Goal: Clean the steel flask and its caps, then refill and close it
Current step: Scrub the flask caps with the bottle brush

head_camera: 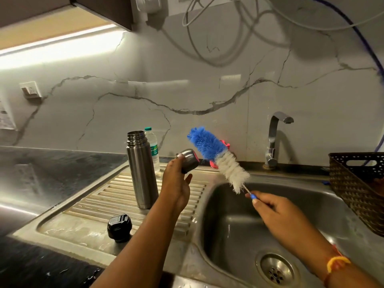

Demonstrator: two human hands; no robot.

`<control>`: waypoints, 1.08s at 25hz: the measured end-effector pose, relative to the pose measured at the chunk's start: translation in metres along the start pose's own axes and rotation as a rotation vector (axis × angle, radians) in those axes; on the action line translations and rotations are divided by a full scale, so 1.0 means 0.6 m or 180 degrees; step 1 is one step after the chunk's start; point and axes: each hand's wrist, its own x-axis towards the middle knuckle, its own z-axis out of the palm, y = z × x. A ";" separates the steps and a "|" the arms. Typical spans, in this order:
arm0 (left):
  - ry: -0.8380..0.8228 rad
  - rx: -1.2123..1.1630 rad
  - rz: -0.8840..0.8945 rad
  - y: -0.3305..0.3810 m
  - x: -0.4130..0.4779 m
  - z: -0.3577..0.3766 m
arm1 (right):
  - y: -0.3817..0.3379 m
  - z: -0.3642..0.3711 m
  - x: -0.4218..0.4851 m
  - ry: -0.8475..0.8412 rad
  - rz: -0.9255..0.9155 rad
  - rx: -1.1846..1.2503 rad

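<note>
Two caps off, steel flask (142, 171) upright on drainboard (97, 197), black stopper (119, 227) near it, left hand (176, 186) gripping steel cup cap (189, 161), right hand (274, 208) pinching bottle brush (220, 161) handle, bristles seemingly just beside cap.

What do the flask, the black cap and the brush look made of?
The flask looks brushed steel: grey metallic sheen. The black cap is probably plastic, glossy and moulded. The brush has blue and white bristles, likely synthetic, on a thin stem.
</note>
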 end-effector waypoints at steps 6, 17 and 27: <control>-0.0085 0.0568 0.0091 -0.005 -0.005 -0.001 | 0.007 0.001 0.006 -0.0028 -0.0054 -0.0186; -0.0365 0.1635 0.0793 -0.018 -0.006 -0.002 | 0.004 0.008 -0.001 -0.0055 -0.0123 -0.0528; -0.0403 0.2415 0.1308 -0.023 -0.013 -0.001 | 0.009 0.012 0.002 -0.0019 -0.0145 -0.0834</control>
